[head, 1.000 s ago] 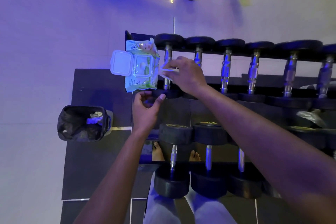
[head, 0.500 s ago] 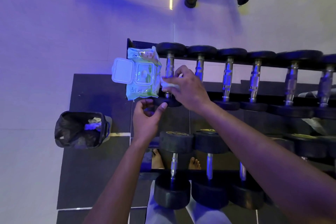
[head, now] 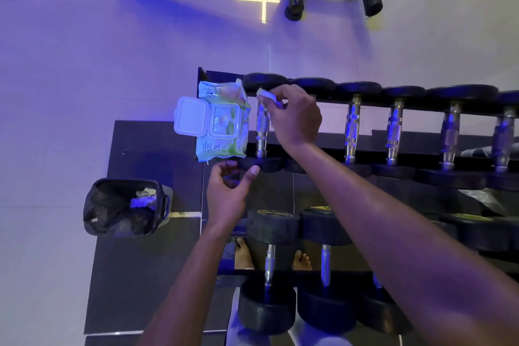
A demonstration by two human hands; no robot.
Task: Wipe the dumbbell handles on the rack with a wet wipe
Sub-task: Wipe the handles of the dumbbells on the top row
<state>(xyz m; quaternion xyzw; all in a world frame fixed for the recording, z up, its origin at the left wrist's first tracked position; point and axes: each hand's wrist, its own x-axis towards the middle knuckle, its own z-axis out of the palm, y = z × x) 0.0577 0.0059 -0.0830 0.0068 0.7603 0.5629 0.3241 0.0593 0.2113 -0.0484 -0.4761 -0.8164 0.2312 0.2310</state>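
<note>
From the head camera, looking down, the right hand (head: 295, 118) pinches a small folded white wet wipe (head: 266, 95) between thumb and fingers, pressed at the far end of the knurled chrome handle (head: 262, 132) of the leftmost black rubber-ended dumbbell on the upper tier of the dark metal rack (head: 421, 157). The left hand (head: 229, 194) is loosely half-curled, its thumb touching the near black head (head: 261, 164) of that same dumbbell; whether it truly grips the head cannot be told. Just left of the handle lies a green and white soft pack of wet wipes (head: 222, 121) with its white flip lid standing open. On the pale tiled floor to the left sits a black bin (head: 123, 208) holding crumpled used wipes. More chrome-handled dumbbells line the tier to the right.
</note>
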